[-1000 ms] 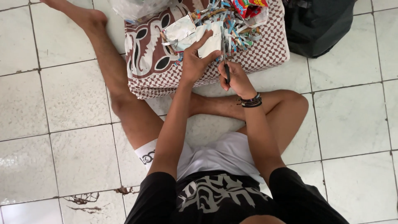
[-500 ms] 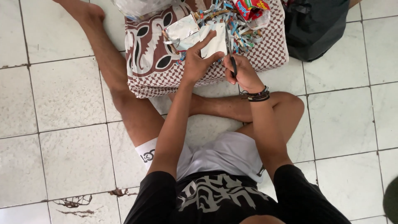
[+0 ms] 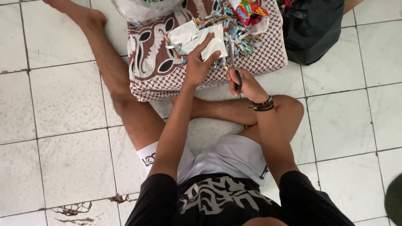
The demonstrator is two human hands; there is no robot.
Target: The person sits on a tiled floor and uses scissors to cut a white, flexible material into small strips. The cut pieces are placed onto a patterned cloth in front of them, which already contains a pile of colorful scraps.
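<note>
Head view: cutting a foil wrapper over a patterned cloth.
Left hand [image 3: 197, 67] pinches the silver wrapper [image 3: 211, 39] by its edge; right hand [image 3: 247, 83] closes around scissors [image 3: 233, 62]. Wrapper looks light, thin, slippery.

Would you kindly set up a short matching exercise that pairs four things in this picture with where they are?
Things:
1. scissors
2. silver wrapper
3. black bag
4. patterned cloth

Places:
A. in the left hand
B. spread on the tiled floor under the cut strips
C. in the right hand
D. at the cloth's right edge

Pairs: 1-C, 2-A, 3-D, 4-B
</note>
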